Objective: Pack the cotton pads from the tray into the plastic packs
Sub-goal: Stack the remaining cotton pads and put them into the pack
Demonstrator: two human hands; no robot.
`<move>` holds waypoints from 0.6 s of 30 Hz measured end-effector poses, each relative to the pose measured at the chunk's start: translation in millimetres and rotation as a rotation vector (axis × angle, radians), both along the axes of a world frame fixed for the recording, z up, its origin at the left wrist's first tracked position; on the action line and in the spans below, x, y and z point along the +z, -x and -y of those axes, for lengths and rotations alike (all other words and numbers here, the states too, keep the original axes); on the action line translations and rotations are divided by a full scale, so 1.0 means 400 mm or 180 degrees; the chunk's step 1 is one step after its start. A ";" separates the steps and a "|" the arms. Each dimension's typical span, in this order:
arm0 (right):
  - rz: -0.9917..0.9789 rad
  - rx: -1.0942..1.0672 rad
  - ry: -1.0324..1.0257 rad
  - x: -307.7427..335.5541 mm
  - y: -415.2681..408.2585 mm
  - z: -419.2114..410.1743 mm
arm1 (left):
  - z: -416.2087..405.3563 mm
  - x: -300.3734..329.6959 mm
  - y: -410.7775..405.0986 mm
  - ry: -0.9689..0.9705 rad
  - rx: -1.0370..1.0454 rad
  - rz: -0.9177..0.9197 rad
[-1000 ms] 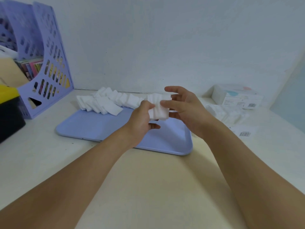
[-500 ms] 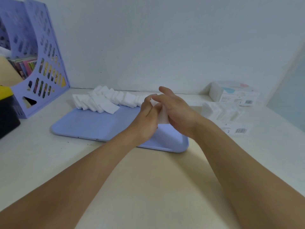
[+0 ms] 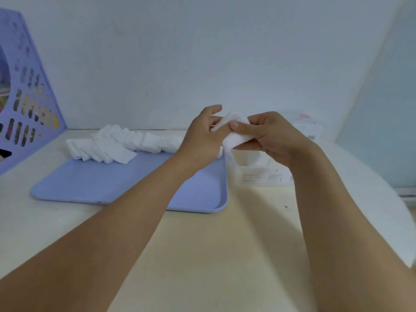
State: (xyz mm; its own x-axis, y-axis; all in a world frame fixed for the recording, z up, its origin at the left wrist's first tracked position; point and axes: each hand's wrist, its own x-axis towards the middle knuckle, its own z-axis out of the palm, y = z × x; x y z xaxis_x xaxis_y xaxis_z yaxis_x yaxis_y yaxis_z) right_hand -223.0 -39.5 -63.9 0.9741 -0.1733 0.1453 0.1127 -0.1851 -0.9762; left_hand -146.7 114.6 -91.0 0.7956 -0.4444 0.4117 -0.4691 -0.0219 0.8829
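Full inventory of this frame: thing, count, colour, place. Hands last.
tray: one, pale blue, on the table left of centre.
cotton pads on tray: a row, too many to count, white, along the tray's far edge.
held cotton pads: small stack, white, between both hands above the tray's right end.
plastic pack: one, clear with a printed label, on the table right of the tray.
box: one, whitish, blurred, by the wall behind the right hand.
file rack: one, lilac, far left.
table: one, cream.
left hand: holds the stack.
right hand: holds the stack.

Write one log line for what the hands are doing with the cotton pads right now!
hands: left hand and right hand grip a stack of cotton pads | place: above tray edge | left: row of pads on tray
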 end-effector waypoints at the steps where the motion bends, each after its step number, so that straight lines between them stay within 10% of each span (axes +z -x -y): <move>1: 0.0001 -0.0266 -0.0031 -0.003 -0.009 0.005 | 0.003 -0.013 -0.002 0.0107 0.0066 -0.0098; 6: -0.0243 -0.1678 0.1009 -0.024 -0.051 0.038 | -0.003 -0.108 -0.009 -0.0507 0.0456 0.0805; 18: -0.1311 -0.2115 0.3044 -0.085 -0.090 0.037 | -0.009 -0.154 -0.007 -0.1415 -0.0306 0.1585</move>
